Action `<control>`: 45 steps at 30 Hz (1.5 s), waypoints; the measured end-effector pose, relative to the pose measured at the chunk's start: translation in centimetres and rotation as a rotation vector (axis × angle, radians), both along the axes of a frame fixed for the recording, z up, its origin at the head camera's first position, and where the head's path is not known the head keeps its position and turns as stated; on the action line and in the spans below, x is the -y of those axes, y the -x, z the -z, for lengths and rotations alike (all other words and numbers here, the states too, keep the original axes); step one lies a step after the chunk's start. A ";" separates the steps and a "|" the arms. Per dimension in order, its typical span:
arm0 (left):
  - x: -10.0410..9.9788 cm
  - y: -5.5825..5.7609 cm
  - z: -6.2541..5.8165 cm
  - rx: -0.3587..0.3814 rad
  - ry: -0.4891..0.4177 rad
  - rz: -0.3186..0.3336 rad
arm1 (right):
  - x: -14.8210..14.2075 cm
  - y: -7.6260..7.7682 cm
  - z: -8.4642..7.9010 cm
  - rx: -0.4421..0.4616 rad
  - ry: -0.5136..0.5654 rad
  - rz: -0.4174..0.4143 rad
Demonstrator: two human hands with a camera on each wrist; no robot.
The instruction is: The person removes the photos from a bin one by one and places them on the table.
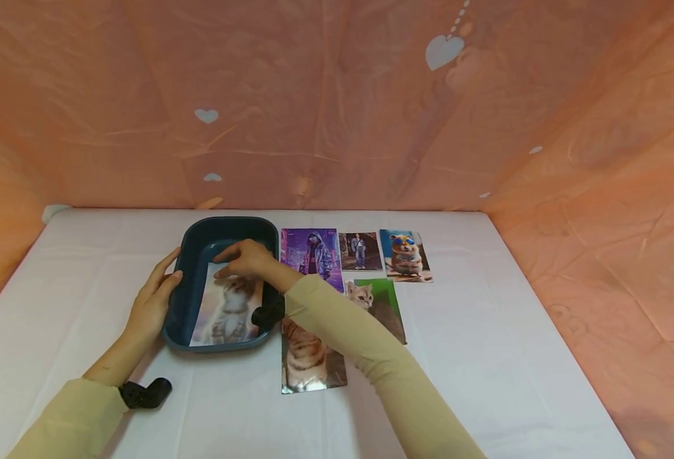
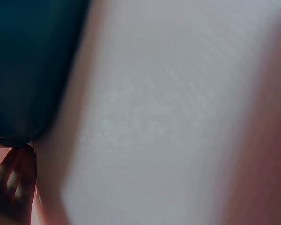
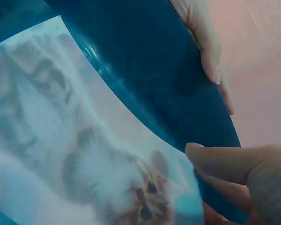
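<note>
A dark blue basin [image 1: 192, 284] stands on the left part of the table. My left hand [image 1: 152, 303] holds its left side, thumb at the rim and fingers along the outer wall. In the left wrist view, fingertips [image 2: 23, 171] touch the basin's outside. My right hand [image 1: 250, 258] reaches into the basin and pinches a kitten photo [image 1: 230, 312] at its top edge. The right wrist view shows the thumb [image 3: 215, 161] at the photo's corner, other fingers partly hidden behind it. The kitten photo [image 3: 79, 140] lies tilted inside the basin.
Right of the basin lie several photos: a purple hooded figure [image 1: 314, 248], a standing person [image 1: 361, 252], a hamster in sunglasses [image 1: 406, 255], a cat on green [image 1: 380, 303] and an orange cat [image 1: 308, 363], partly under my right sleeve [image 1: 365, 357]. Orange cloth [image 1: 337, 127] hangs behind the white table [image 1: 486, 357].
</note>
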State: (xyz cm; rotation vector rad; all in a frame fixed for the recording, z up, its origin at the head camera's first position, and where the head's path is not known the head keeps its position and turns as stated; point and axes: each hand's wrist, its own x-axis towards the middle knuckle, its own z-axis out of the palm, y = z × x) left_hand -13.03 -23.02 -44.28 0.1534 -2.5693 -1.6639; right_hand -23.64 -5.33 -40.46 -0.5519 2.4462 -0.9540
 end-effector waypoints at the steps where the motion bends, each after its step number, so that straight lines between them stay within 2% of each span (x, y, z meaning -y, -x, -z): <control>1: 0.0 0.0 0.0 0.003 0.003 0.000 | -0.1 0.0 0.0 0.010 0.013 -0.008; 7: 0.0 0.1 -0.1 0.003 0.000 -0.004 | -0.9 0.4 -0.6 0.102 0.088 -0.131; 13: 0.1 0.1 0.0 -0.020 -0.027 -0.004 | -1.7 0.7 -1.7 0.180 0.081 -0.259; 18: 0.1 0.0 0.0 -0.022 -0.020 -0.001 | -2.4 0.6 -2.2 0.159 0.076 -0.306; 32: -0.1 0.1 -0.1 -0.002 0.049 -0.017 | -3.4 0.9 -1.6 0.096 0.282 -0.290; 39: -0.1 -0.1 -0.2 -0.004 0.045 -0.003 | -3.5 0.8 -1.2 0.071 0.371 -0.220; 45: 0.1 -0.2 0.0 -0.026 -0.014 0.020 | -3.7 0.6 -1.1 0.100 0.467 -0.153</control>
